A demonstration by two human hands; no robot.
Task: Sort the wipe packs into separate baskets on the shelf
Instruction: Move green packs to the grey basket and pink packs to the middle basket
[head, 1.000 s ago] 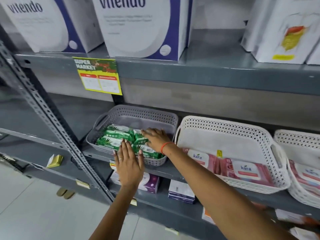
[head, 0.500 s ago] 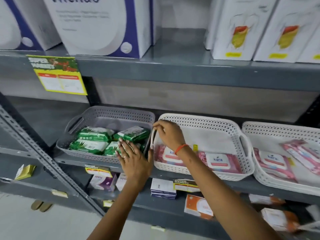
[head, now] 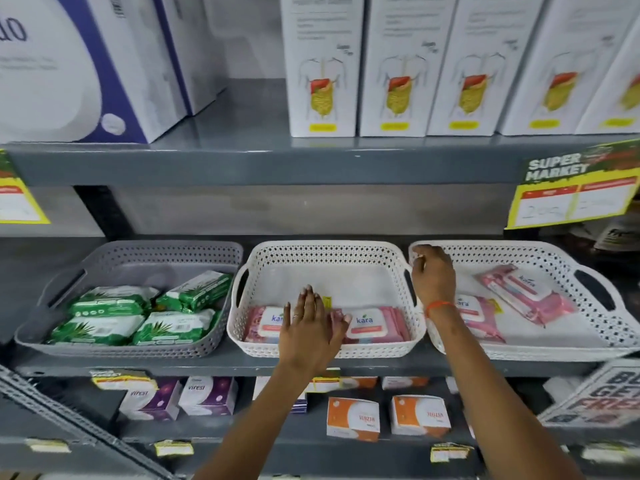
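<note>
Both bare forearms rise from the bottom edge of the frame, left from lower centre, right from lower right, each extended forward and up. Left hand (head: 310,327), centre of frame: palm down, fingers straight and together pointing up-frame, thumb splayed to the right, ring on one finger, nothing gripped. Right hand (head: 433,277), right of centre and higher: back toward camera, wrist bent, fingers curled downward at the knuckles with tips hidden, an orange band around the wrist; whether it grips anything cannot be seen.
</note>
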